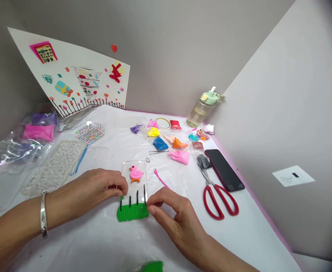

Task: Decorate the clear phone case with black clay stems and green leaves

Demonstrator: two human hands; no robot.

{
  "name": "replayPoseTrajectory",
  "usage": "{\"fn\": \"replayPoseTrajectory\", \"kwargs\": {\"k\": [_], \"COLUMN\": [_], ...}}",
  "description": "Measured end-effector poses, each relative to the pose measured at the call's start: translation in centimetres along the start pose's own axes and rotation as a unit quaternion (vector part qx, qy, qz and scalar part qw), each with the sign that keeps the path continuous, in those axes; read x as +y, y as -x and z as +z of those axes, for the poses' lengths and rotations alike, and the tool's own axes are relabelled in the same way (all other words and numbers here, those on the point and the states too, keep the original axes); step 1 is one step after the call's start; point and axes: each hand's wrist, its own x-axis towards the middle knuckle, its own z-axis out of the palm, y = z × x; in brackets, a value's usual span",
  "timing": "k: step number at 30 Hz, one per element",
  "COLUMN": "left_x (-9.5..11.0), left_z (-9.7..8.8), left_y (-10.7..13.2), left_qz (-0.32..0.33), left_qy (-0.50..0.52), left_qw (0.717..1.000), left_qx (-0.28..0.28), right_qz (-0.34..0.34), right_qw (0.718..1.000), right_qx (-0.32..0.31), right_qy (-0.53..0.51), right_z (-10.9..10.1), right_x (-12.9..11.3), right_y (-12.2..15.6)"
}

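Observation:
A clear phone case (122, 170) lies flat in front of me. On it are a pink clay duck (136, 173) with orange feet, a green clay band (133, 213) along the near end, and several thin black clay strips (137, 197) standing up from the band. My left hand (107, 184) is at the case's left edge, fingers bent into a pinch at a small bit of green clay (121, 197) atop the leftmost strip. At the right edge, my right hand (174, 211) has thumb and index finger closed at the case, beside the rightmost strip.
Red-handled scissors (219, 200) and a phone (225, 170) lie to the right. Farther back are several clay packets (160, 144) and a tilted water bottle (202, 107). Rhinestones (90, 133), a textured clear case (56, 164) and a decorated board (83, 75) are left. Green clay (152, 266) lies nearest me.

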Motion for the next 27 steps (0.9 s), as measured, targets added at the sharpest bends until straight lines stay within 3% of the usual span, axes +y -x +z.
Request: {"fn": "replayPoseTrajectory", "kwargs": {"k": [12,27], "left_x": [-0.41,-0.37], "left_z": [0.4,0.57], "left_y": [-0.23,-0.32], "left_qz": [0.022,0.019], "left_qy": [-0.005,-0.032], "left_qw": [1.0,0.999], "left_qx": [0.021,0.004], "right_qz": [-0.013,-0.005], "right_qw": [1.0,1.0], "right_qx": [0.001,-0.005], "right_qy": [0.003,0.001], "right_z": [-0.04,-0.05], "right_x": [0.02,-0.23], "right_y": [-0.08,0.02]}}
